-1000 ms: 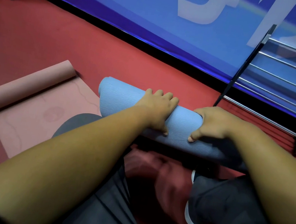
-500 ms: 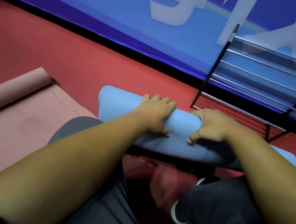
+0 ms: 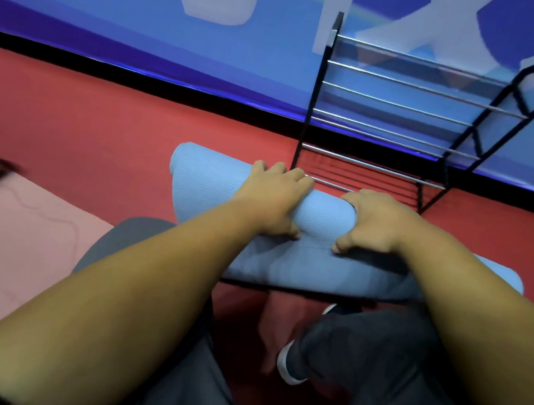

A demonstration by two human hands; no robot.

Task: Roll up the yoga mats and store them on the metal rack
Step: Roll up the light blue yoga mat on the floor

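Because a loose roll would likely spring open, we clasp the blue mat (image 3: pixel 322 219) with left grip (image 3: pixel 276 200) and right grip (image 3: pixel 375 223) close together, facing the rack (image 3: pixel 390 130).

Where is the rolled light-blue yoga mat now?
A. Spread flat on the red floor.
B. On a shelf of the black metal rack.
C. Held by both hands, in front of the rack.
C: the left hand and the right hand both grip the rolled light-blue yoga mat, on the near side of the black metal rack, not on it.
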